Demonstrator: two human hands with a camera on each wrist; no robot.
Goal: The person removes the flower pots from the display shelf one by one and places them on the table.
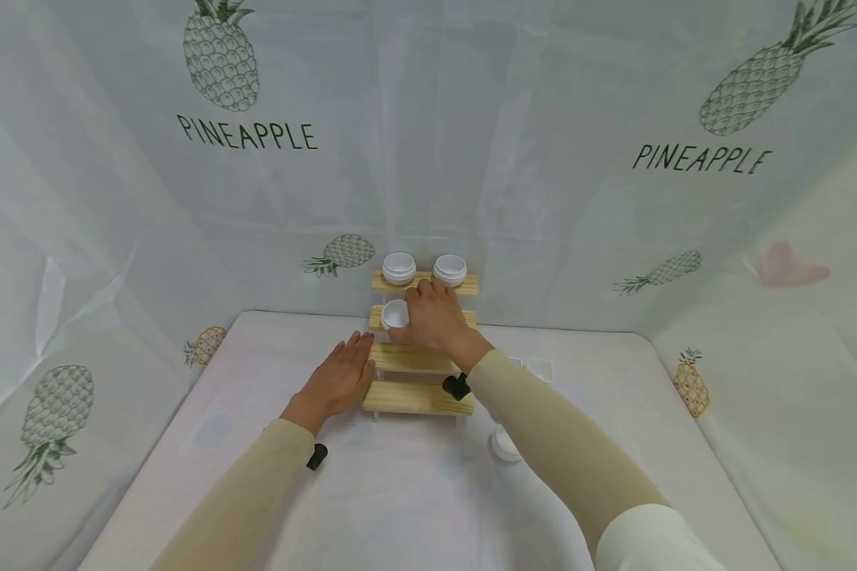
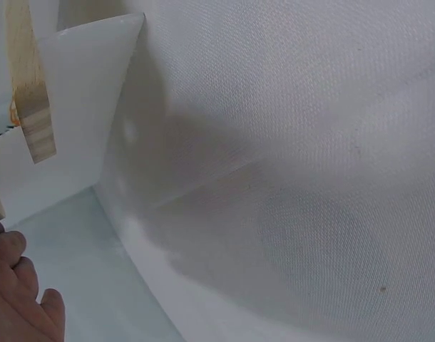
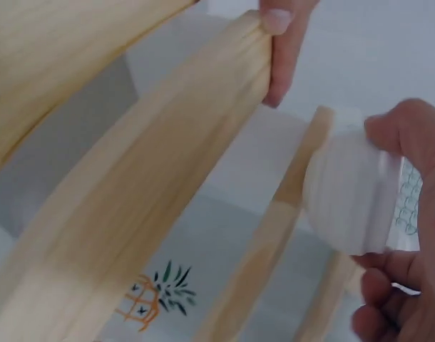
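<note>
While the left hand (image 1: 339,375), fingers straight, touches a pale wooden stepped stand (image 1: 409,396) at left, the right hand (image 1: 436,319) grasps a round white cup (image 1: 394,313), showing white inside, at the left of the second-farthest step (image 1: 470,319).

A curtained-off booth, by the look of it; pale sheets (image 1: 428,174) printed with pineapples (image 1: 221,63) and the word PINEAPPLE (image 1: 246,133) hang behind and on both sides of a cloth-covered counter (image 1: 386,492); whether home, shop or workshop lies beyond the sheets cannot be told.
</note>
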